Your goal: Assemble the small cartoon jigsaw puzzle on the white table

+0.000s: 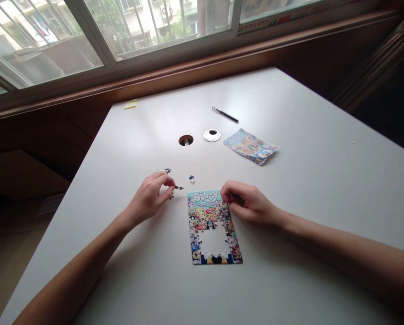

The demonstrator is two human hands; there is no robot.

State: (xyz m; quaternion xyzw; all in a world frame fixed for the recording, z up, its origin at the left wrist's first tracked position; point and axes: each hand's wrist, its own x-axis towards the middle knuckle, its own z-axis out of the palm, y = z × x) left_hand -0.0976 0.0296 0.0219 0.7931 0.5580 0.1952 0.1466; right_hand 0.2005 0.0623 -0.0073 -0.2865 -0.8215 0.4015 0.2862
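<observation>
A jigsaw puzzle (pixel 195 212) lies flat on the white table, its border and upper part joined around a white gap in the lower middle. Between thumb and forefinger, my left hand (pixel 152 189) pinches a puzzle piece (pixel 179 188) just left of the puzzle's top corner. Loose pieces lie around that hand: one piece (pixel 192 179) to its right, another (pixel 167 170) beyond the fingers, and one partly hidden under them. My right hand (pixel 244 201) rests with curled fingers at the puzzle's upper right edge; whether anything is inside them is hidden.
Farther back on the table (pixel 307 189) lie a crumpled picture sheet (pixel 251 145), a black pen (pixel 225 114) and a round metal cover (pixel 212 135). A cable hole (pixel 186 140) opens beside the cover. A yellow sticky note (pixel 130 104) sits near the far left corner, below the window.
</observation>
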